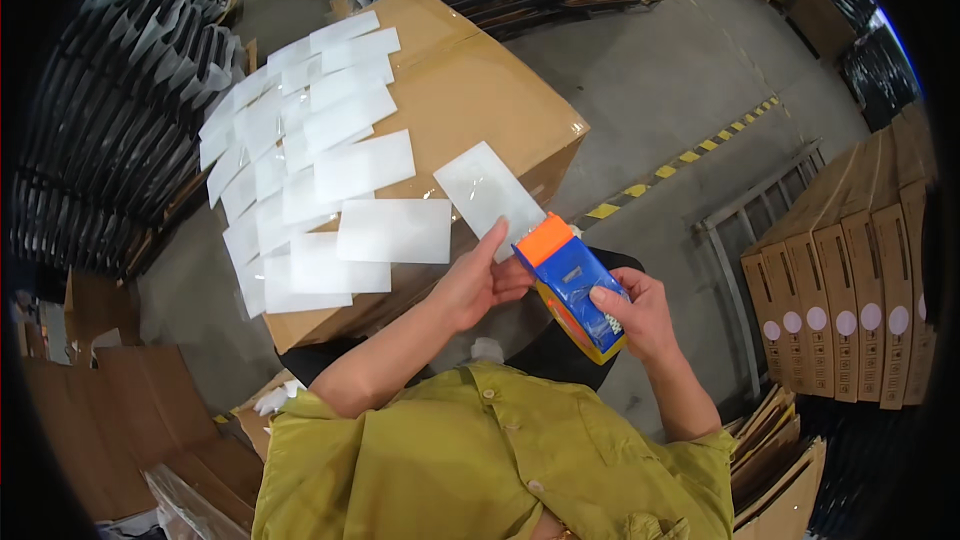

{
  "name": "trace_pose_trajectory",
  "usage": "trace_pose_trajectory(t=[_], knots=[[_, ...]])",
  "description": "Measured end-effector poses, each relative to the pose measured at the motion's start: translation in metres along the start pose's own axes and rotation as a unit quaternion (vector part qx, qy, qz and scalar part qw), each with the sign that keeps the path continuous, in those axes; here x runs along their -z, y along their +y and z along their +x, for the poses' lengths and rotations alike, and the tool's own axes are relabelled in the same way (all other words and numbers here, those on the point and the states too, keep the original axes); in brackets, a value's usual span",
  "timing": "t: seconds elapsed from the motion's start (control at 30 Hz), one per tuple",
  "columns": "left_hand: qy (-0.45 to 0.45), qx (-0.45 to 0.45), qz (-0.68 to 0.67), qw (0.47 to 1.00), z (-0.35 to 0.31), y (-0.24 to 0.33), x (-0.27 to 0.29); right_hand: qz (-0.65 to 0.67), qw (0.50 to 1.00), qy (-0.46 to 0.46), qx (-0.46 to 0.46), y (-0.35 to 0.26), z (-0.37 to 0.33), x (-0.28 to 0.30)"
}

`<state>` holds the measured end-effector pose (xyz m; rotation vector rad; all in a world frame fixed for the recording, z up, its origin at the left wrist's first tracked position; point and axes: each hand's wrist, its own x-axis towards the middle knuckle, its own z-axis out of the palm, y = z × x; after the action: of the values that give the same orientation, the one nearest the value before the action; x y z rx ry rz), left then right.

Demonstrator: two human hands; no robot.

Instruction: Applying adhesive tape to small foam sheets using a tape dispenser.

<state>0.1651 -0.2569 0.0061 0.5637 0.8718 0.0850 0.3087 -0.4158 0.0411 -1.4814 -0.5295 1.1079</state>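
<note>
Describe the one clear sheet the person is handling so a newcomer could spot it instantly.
Start at the big cardboard box. The clear sheet lies at its near right edge, pinched by the left hand. Unlike the overlapping sheets to its left, it lies alone, angled.

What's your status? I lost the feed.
Right hand grips tape dispenser. Left hand pinches clear sheet over cardboard box. More sheets on box.

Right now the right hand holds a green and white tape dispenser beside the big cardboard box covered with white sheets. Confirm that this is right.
Not quite: the colour is wrong. The tape dispenser in the right hand is blue with an orange top and a yellow edge, not green and white. The rest holds: it is held beside the big cardboard box covered with white sheets, as the head view shows.
</note>
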Motion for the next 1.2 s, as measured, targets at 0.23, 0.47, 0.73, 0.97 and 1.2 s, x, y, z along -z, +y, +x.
trace_pose_trajectory(t=[0.23, 0.47, 0.73, 0.97, 1.2], knots=[[0.026, -0.152, 0.015, 0.988, 0.018, 0.000, -0.016, -0.008, 1.000, 0.016, 0.019, 0.016, -0.030, -0.001], [0.023, -0.236, -0.015, 0.971, 0.003, 0.043, -0.021, 0.015, 0.998, 0.031, 0.047, 0.022, -0.055, 0.007], [-0.374, -0.599, 0.515, 0.487, -0.051, -0.041, -0.058, 0.098, 0.990, -0.007, -0.103, 0.042, 0.001, 0.010], [0.097, -0.674, 0.630, 0.373, -0.040, 0.071, -0.041, 0.073, 0.990, 0.080, -0.089, 0.072, -0.004, 0.015], [0.347, -0.476, 0.739, 0.326, 0.042, 0.151, 0.026, 0.060, 0.992, 0.096, -0.059, 0.081, -0.010, 0.008]])
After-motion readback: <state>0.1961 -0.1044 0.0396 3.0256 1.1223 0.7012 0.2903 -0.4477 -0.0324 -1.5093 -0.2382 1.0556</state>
